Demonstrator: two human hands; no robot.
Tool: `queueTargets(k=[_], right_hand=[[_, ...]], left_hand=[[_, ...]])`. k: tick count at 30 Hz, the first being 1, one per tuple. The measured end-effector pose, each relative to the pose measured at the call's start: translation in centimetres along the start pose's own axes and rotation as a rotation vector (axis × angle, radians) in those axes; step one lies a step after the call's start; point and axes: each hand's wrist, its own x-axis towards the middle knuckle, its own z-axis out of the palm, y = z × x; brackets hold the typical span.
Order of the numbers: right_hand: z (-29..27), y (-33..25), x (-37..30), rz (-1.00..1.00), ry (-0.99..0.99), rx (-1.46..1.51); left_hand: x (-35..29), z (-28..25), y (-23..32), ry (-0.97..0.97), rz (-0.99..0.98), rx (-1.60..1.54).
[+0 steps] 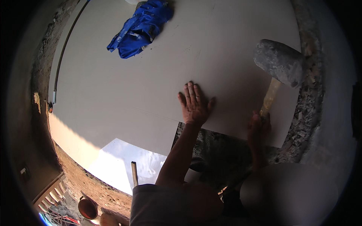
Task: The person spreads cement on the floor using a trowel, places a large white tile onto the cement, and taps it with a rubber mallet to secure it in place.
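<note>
from my remote feed i log left hand [195, 108] spread on pale slab [94, 86], right hand [258, 125] wrapped round mallet [279, 62] by slab's right edge; i'd favour light, level taps.

The mallet [278, 62] has a fat, dark grey head (scuffed all over with pale marks) and a yellowish-brown handle. It leans, with the head up and to the right, and the handle slanting down to the left. I can't tell if it touches the slab [113, 86] below, which is big, flat, smooth and pale grey, with thin scratches and sunlight on its lower left.
</note>
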Motion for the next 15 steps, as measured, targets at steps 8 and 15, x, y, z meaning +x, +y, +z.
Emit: queueTargets(k=[8, 15], right_hand=[[2.3, 4.5, 1.5, -0.103, -0.199, -0.563], [3.6, 0.7, 3.0, 0.006, -0.371, -0.576]], left_hand=[[0.0, 0.1, -0.4, 0.09, 0.03, -0.072], [-0.2, -0.3, -0.3, 0.06, 0.022, -0.105]])
